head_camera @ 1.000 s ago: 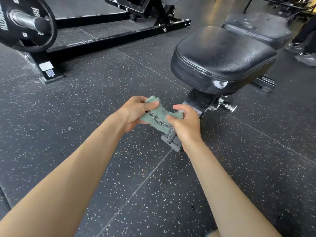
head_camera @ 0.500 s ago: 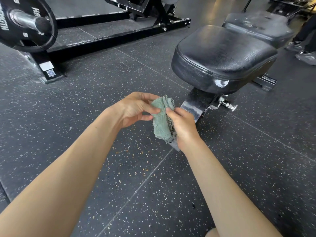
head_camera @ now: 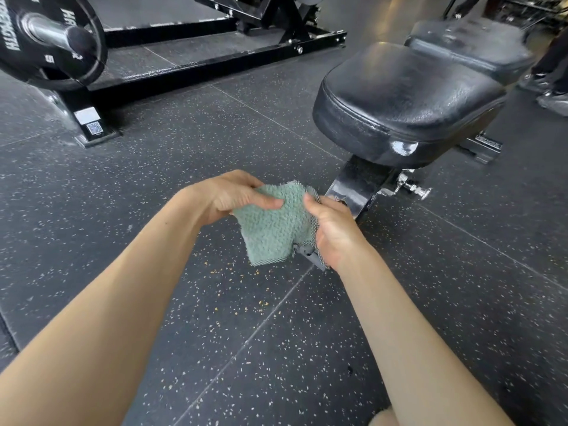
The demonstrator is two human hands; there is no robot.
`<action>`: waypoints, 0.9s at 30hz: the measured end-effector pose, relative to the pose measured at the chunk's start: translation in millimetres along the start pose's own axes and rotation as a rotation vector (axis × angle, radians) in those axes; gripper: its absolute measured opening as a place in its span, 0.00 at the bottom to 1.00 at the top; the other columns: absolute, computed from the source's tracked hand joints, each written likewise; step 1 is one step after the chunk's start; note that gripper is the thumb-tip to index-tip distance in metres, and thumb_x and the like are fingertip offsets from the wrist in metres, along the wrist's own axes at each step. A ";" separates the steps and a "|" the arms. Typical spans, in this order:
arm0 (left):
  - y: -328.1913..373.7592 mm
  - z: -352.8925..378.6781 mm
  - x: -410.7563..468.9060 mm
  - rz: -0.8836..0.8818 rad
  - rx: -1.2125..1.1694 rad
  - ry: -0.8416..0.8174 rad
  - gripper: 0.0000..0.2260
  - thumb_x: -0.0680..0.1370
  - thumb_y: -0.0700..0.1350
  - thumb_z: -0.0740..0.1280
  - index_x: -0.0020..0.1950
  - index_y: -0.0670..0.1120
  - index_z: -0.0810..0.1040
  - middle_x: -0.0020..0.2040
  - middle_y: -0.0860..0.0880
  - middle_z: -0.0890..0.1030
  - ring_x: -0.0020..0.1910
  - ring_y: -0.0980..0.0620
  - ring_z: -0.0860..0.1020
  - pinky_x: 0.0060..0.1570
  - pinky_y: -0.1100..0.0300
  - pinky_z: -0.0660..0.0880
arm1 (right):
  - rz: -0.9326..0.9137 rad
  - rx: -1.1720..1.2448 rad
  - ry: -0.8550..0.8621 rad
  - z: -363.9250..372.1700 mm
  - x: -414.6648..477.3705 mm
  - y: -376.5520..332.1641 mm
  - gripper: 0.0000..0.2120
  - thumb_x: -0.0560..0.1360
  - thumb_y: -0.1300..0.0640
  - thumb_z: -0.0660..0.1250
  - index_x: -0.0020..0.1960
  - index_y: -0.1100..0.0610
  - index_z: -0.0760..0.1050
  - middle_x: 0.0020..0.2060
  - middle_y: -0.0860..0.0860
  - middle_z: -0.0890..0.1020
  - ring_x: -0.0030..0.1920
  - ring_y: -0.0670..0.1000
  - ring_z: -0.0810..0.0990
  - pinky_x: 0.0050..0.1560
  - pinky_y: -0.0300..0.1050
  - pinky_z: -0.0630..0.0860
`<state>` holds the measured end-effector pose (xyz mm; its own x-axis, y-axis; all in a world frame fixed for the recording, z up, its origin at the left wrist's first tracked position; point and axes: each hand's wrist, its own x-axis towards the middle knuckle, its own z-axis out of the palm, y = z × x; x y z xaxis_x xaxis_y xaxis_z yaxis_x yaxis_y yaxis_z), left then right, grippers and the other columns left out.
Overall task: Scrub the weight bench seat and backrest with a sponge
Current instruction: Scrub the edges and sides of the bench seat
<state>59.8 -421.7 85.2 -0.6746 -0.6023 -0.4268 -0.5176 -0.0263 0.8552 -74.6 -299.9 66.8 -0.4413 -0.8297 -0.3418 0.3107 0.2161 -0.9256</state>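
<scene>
head view: both bare forearms reach in from 6 o'clock, and the hands meet just above the picture's centre.
sponge: a green, fluffy pad with grey mesh along its right edge, held in the air over the floor. It is apart from the bench pads.
left hand: at 9 o'clock of the sponge, fingers curled, pinching its upper left part. The thumb lies across the green face.
right hand: at 3 o'clock of the sponge, fingers curled round the mesh edge, thumb tip on the upper right corner.
seat: a black, glossy padded cushion at 1 o'clock of the hands.
backrest: a second black pad beyond the seat, further toward 1 o'clock and slightly blurred.
bench post: black metal under the seat, at 1 o'clock of the right hand.
chrome pin: sticks out of the post toward 3 o'clock.
floor: dark rubber tiles with pale and yellow flecks.
weight plate: black with white lettering, on a chrome bar end at 10 o'clock of the picture.
rack frame: black steel beams low along the floor at 11 to 12 o'clock.
shoes: another person's dark pair, cut off by the edge at 2 o'clock.
</scene>
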 end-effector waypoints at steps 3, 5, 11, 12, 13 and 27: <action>-0.1 -7.1 -3.6 0.016 -0.117 -0.038 0.20 0.64 0.47 0.78 0.52 0.43 0.77 0.53 0.46 0.82 0.56 0.47 0.79 0.58 0.50 0.73 | 0.126 -0.271 -0.163 3.6 -3.3 5.3 0.36 0.64 0.46 0.77 0.66 0.59 0.72 0.60 0.54 0.79 0.63 0.53 0.75 0.67 0.51 0.67; -1.1 -11.6 -7.8 0.010 -0.158 -0.040 0.06 0.71 0.41 0.72 0.45 0.46 0.76 0.45 0.47 0.84 0.49 0.49 0.81 0.46 0.56 0.75 | 0.173 -0.323 -0.183 2.2 -4.2 8.0 0.27 0.67 0.57 0.76 0.64 0.60 0.72 0.47 0.45 0.76 0.54 0.47 0.75 0.59 0.42 0.66; -4.5 -13.7 -3.7 -0.029 -0.394 0.116 0.08 0.73 0.37 0.70 0.50 0.44 0.75 0.43 0.47 0.82 0.40 0.51 0.82 0.33 0.62 0.78 | 0.253 0.240 -0.027 2.7 3.3 5.5 0.17 0.70 0.59 0.74 0.56 0.57 0.74 0.56 0.55 0.78 0.60 0.59 0.76 0.62 0.55 0.73; -5.8 -12.1 -2.1 -0.029 -0.443 0.132 0.12 0.72 0.36 0.70 0.53 0.44 0.75 0.45 0.47 0.82 0.40 0.51 0.82 0.32 0.62 0.78 | 0.251 0.328 -0.032 1.1 2.8 4.6 0.19 0.70 0.59 0.73 0.59 0.57 0.73 0.59 0.57 0.76 0.60 0.60 0.77 0.63 0.58 0.73; -7.0 -9.5 -0.4 -0.026 -0.479 0.138 0.15 0.72 0.35 0.70 0.57 0.45 0.74 0.46 0.46 0.82 0.40 0.50 0.81 0.31 0.62 0.78 | 0.234 0.372 -0.043 -0.7 4.4 5.7 0.23 0.70 0.57 0.73 0.63 0.57 0.71 0.63 0.58 0.75 0.60 0.60 0.77 0.61 0.60 0.74; -4.7 1.1 9.3 0.090 0.100 0.151 0.21 0.70 0.29 0.72 0.58 0.48 0.79 0.55 0.47 0.78 0.52 0.49 0.78 0.48 0.64 0.77 | -0.063 -0.317 0.132 2.2 9.9 13.4 0.24 0.66 0.66 0.76 0.61 0.56 0.77 0.58 0.58 0.79 0.37 0.46 0.73 0.56 0.55 0.77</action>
<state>55.3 -426.3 76.9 -0.6380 -0.7115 -0.2946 -0.5133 0.1078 0.8514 -73.0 -306.4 51.4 -0.5624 -0.7775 -0.2813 0.0119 0.3326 -0.9430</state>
